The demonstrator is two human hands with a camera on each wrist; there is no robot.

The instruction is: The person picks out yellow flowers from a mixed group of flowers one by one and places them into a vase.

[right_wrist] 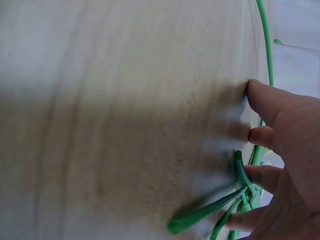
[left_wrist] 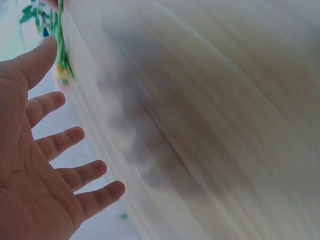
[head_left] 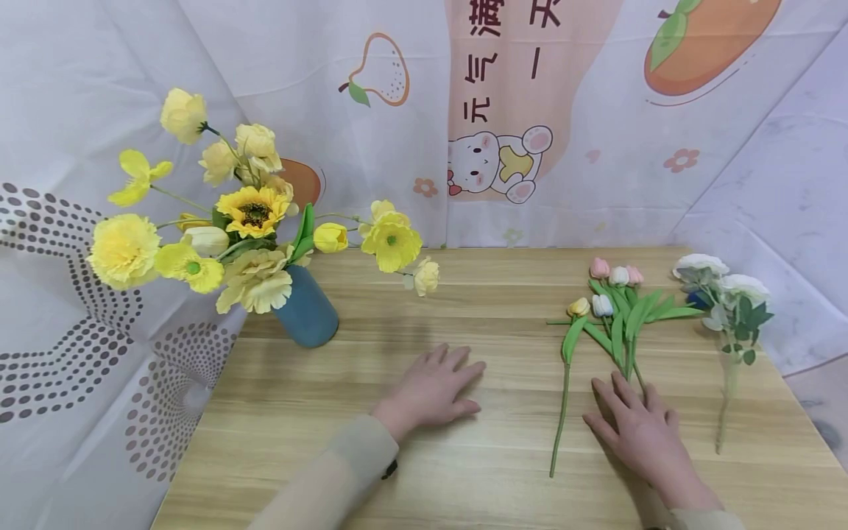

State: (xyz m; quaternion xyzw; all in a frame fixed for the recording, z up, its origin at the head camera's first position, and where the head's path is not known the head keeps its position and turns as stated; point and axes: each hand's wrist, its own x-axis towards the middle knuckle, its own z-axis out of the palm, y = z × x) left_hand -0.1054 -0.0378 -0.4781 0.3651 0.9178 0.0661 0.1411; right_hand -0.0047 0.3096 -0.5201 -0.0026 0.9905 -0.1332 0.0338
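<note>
In the head view my left hand hovers over the middle of the wooden table, fingers spread and holding nothing; its palm and shadow show in the left wrist view. My right hand lies over the stem ends of several artificial tulips with pink, white and blue-white heads. Its fingers are loosely spread among the green stems; they are not curled round them, and whether they touch is hard to tell. Left of that hand lies a single yellow tulip.
A blue vase filled with yellow flowers stands at the table's back left. White flowers with a pale stem lie at the right edge. Behind hangs a printed curtain.
</note>
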